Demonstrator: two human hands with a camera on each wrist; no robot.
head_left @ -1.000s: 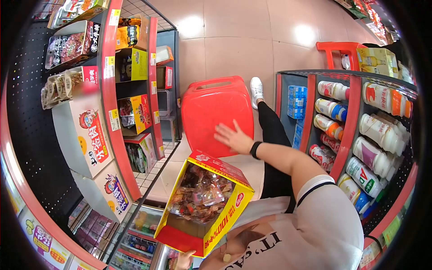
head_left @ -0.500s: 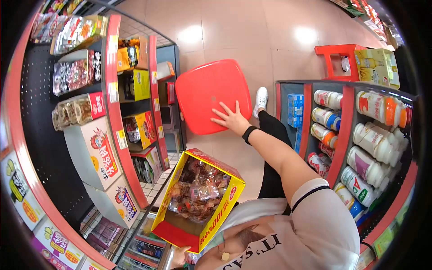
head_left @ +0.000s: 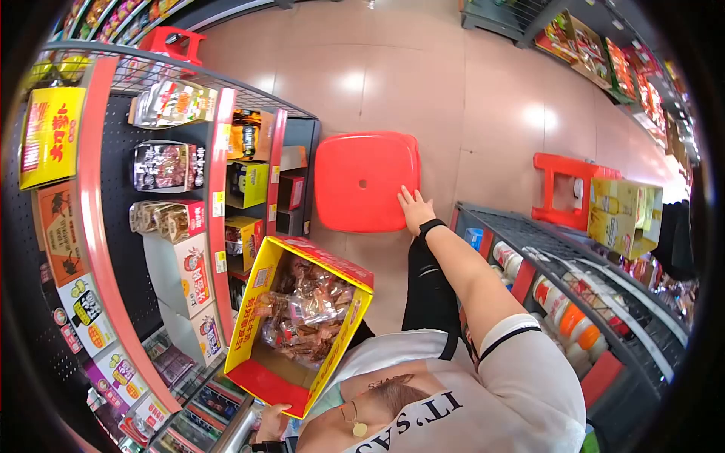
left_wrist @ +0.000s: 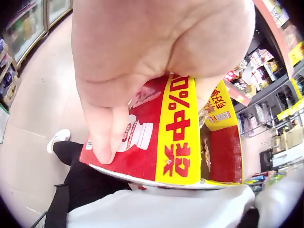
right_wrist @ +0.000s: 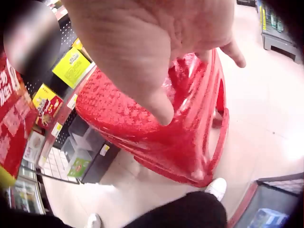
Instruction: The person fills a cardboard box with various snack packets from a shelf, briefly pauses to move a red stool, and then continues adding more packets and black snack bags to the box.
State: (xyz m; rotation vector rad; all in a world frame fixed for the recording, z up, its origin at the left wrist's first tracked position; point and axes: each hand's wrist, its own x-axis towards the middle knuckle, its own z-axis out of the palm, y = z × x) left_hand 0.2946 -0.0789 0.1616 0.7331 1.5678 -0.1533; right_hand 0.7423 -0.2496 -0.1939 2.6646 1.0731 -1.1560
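My left hand grips the lower end of an open red-and-yellow cardboard box, tilted against my front. Small clear-wrapped brown snack packets fill much of it. In the left wrist view, the left hand has its fingers on the red outer side of the box. A red plastic stool stands upright on the floor ahead of me, seat upward. At the seat's near right corner is my right hand, fingers spread. The right wrist view shows the right hand over the stool, thumb by its edge.
Shelves of boxed snacks rise on my left, close to the stool. To the right is a rack with bottled drinks. Beyond it stand another red stool and a yellow carton. Tiled floor stretches ahead.
The stool, tipped with its side slot showing earlier, now has its seat facing up. My right hand has slid from over the seat to its corner. The head view has shifted; the left hand still holds the box.
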